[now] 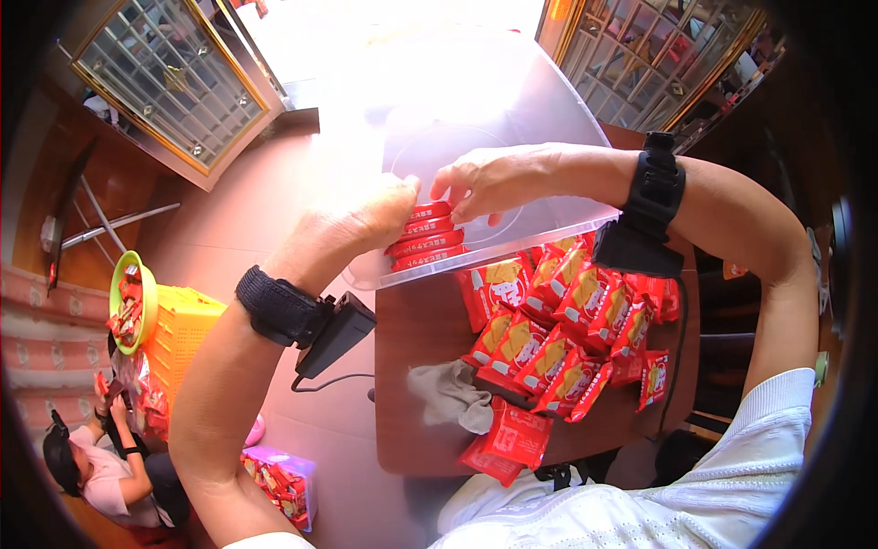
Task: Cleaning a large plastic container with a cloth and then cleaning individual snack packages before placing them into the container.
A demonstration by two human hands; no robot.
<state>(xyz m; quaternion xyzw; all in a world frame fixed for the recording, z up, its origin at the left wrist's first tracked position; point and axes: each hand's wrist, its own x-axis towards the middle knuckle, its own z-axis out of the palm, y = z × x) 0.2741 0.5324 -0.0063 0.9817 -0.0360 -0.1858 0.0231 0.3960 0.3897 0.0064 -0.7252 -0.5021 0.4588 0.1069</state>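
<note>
A row of red biscuit packets point(426, 240) stands on edge inside a clear plastic bin point(558, 222), near its left front corner. My left hand point(389, 209) lies against the far left end of that row, its fingers mostly hidden and washed out by glare. Just right of it, my right hand point(485, 183) hovers over the bin with bent fingers apart, close to the row's far end; I see nothing held between them. More biscuit packets point(567, 329) lie heaped on the brown table point(416, 329) in front of the bin.
A crumpled grey cloth point(455, 395) lies left of the heap. On the left are a yellow crate point(187, 334), a green-rimmed basin point(121, 306) and a purple-edged bin point(309, 468), with red packets nearby. Another person point(114, 476) works at lower left. Glazed doors point(174, 82) stand behind.
</note>
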